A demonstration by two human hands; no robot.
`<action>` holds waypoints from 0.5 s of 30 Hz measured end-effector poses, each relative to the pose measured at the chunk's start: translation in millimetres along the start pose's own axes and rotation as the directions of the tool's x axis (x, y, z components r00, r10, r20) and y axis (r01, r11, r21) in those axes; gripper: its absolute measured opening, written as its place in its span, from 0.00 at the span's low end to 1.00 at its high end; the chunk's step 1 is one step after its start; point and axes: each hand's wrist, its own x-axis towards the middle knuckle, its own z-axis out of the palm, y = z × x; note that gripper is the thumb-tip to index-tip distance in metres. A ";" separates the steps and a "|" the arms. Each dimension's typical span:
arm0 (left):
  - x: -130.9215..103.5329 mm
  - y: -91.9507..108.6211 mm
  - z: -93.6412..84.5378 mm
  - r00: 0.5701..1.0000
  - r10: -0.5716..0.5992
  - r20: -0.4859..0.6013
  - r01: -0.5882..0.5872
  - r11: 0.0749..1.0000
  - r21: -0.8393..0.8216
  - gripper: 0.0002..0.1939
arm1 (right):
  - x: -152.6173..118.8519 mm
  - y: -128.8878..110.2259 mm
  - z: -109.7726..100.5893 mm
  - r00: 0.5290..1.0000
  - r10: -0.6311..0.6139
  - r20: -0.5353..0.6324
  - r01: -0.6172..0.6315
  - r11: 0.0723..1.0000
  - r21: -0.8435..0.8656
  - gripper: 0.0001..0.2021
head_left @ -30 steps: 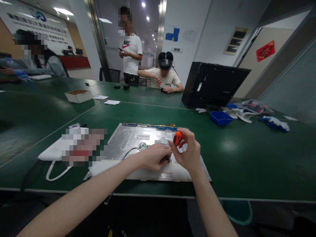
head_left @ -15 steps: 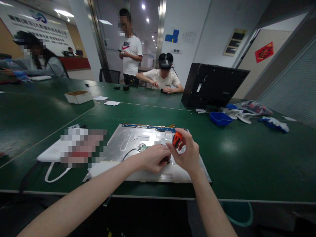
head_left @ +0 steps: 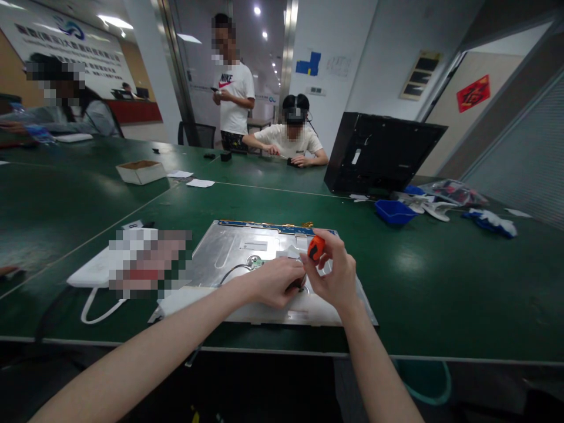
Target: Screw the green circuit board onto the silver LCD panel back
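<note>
A silver metal-backed display panel (head_left: 215,252) lies flat on the green table, with a blue circuit strip (head_left: 282,230) along its far edge. My right hand (head_left: 332,273) grips the orange-and-black handle of a screwdriver (head_left: 316,248) between thumb and fingers, above the panel's right half. Just left of it, my left hand (head_left: 282,282) rests low over the panel with its fingers bent together around the spot below the handle. What those fingers hold is hidden. A small green board (head_left: 256,264) with a black cable shows beside my left wrist.
Left of the panel lie a white device (head_left: 94,264) with a white cable and a blurred-out item. Farther off stand a white box (head_left: 140,172), a blue tray (head_left: 395,212) and a large black monitor casing (head_left: 383,153). A co-worker (head_left: 295,141) sits opposite; another person (head_left: 235,94) stands behind.
The orange handle has turned slightly in my right hand, and the right thumb has shifted a little. My left hand stays in place.
</note>
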 end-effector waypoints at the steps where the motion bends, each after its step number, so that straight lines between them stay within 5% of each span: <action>1: 0.0 -0.3 0.3 1.000 0.001 -0.003 -0.001 1.000 0.002 0.06 | 0.0 -0.1 -0.1 1.000 -0.003 -0.003 0.003 1.000 -0.004 0.22; 15: -1.0 1.9 -2.6 1.000 -0.012 0.008 0.012 1.000 0.008 0.08 | -0.7 -1.7 -1.3 0.990 -0.041 -0.139 0.044 0.999 0.018 0.24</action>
